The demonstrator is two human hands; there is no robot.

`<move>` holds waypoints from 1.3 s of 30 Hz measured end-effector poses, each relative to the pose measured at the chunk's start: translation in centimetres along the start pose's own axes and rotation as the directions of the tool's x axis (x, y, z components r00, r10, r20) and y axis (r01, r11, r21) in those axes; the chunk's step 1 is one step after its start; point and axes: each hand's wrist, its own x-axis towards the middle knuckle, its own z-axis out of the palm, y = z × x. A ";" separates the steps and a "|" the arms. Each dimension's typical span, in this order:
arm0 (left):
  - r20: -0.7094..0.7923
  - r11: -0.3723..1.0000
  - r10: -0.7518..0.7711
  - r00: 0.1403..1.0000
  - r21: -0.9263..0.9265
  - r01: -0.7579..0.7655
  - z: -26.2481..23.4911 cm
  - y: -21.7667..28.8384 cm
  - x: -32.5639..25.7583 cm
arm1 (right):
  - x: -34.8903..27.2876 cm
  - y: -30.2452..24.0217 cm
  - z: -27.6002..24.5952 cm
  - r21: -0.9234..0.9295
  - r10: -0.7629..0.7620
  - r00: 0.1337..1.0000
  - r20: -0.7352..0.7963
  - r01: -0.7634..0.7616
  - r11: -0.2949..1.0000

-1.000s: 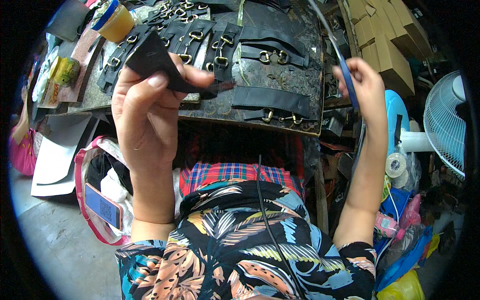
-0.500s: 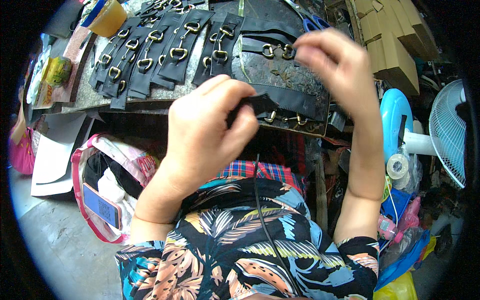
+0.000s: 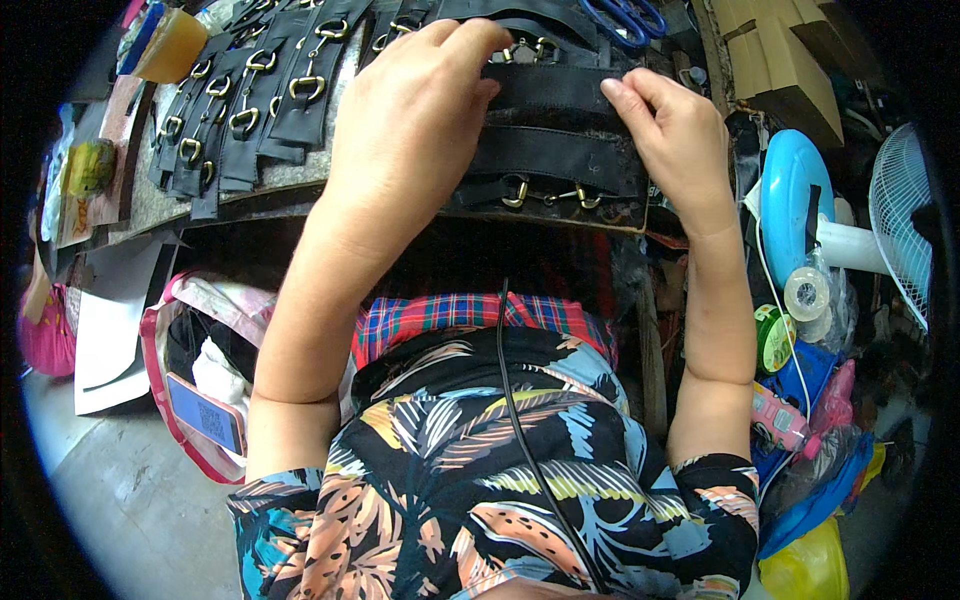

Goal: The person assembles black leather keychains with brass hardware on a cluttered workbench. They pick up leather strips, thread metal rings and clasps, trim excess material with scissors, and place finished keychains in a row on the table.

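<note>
My left hand [image 3: 415,120] lies palm down over the workbench, its fingertips pressing on a wide black strap [image 3: 545,88] at the top of a stack. On the other end of that strap rest the fingers of my right hand [image 3: 672,130]. Below it lies another black strap [image 3: 560,155] and a piece with brass buckles [image 3: 548,192]. To the left, several black straps with brass rings [image 3: 255,95] lie in a row. Neither hand grips anything; both press flat.
Blue-handled scissors [image 3: 625,15] lie at the top. An amber glue pot [image 3: 168,42] stands top left. A white fan [image 3: 900,220], blue lid [image 3: 790,190] and tape rolls [image 3: 808,292] crowd the right. A pink-trimmed bag [image 3: 195,380] with a phone sits lower left.
A second ago my left hand held a black strap up near my face and my right hand was off to the right. Both have since come down onto the stack on the bench.
</note>
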 end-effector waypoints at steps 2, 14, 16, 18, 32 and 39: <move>-0.011 0.986 0.041 0.999 0.160 -0.038 0.3 -0.1 -0.7 | -0.6 0.3 0.2 -0.081 -0.045 0.998 -0.049 0.041 0.996; -0.127 0.977 0.212 0.969 0.058 -0.206 -1.0 -0.5 -4.7 | -2.8 -1.2 -2.1 0.220 0.007 0.989 -0.145 0.025 0.975; -0.104 0.981 0.196 0.975 0.029 -0.194 -0.9 -0.3 -5.4 | -3.9 -1.6 -2.7 0.318 -0.018 0.996 -0.090 0.046 0.947; -0.108 0.975 0.222 0.969 0.040 -0.219 -0.7 -0.2 -5.8 | -4.8 -1.8 -3.0 0.332 -0.035 0.997 -0.062 0.054 0.942; -0.022 0.983 0.159 0.987 0.101 -0.156 -0.3 1.2 -7.4 | -7.3 -1.7 -1.0 0.101 -0.227 0.960 -0.161 0.245 0.964; 0.019 0.985 0.161 0.987 0.064 -0.162 -0.8 1.3 -7.3 | -7.5 -1.4 -1.1 0.132 -0.206 0.969 -0.137 0.224 0.966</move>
